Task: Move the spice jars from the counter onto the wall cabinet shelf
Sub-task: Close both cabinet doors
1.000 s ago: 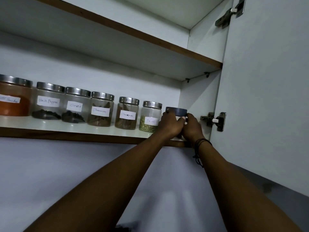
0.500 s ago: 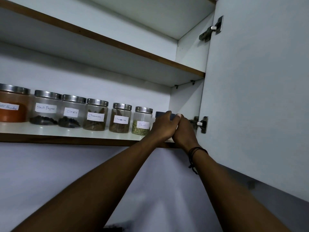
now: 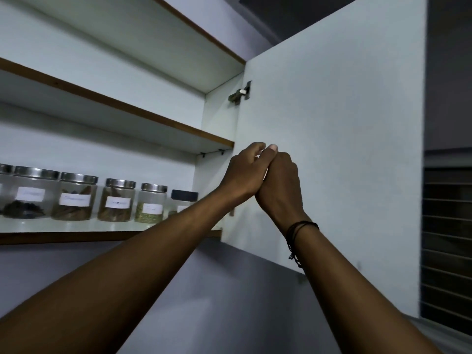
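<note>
Both forearms reach up and forward from the lower corners, meeting in front of the open white cabinet door [image 3: 344, 149]. The left hand [image 3: 245, 172] is raised with its back to the camera, fingers loosely bent and leaning rightward; its grip holds nothing. The right hand [image 3: 279, 185] presses against it side to side, knuckles toward the camera, with a thumbnail showing at the top where the two hands touch. The right fingers are turned away, so I cannot tell how far that grip is closed or whether it touches the door. A dark braided cord bracelet [image 3: 298, 231] circles the right wrist.

The clear glass spice jar with a black lid [image 3: 184, 200] stands on the white wall cabinet shelf with a brown wooden edge [image 3: 76, 235], at the right end of the row (partly hidden by the left forearm) and apart from both hands. Left of it stand clear glass spice jars with silver metal lids and white paper labels [image 3: 117, 200], side by side.
</note>
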